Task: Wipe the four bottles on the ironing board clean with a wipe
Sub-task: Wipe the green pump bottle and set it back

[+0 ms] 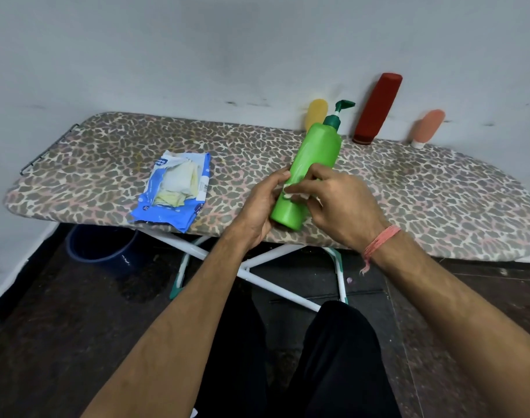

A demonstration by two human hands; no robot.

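Head view: left hand (259,203) grips the light, slick green bottle (310,170) low while right hand (333,200) pinches a wipe (290,196) against it.

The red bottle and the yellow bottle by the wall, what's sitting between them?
In the head view, only the dark green pump top of the green bottle shows between the yellow bottle and the red bottle.

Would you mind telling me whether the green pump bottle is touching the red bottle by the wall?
Apart. The head view shows the green pump bottle lifted in both hands, with bare wall between its pump and the red bottle.
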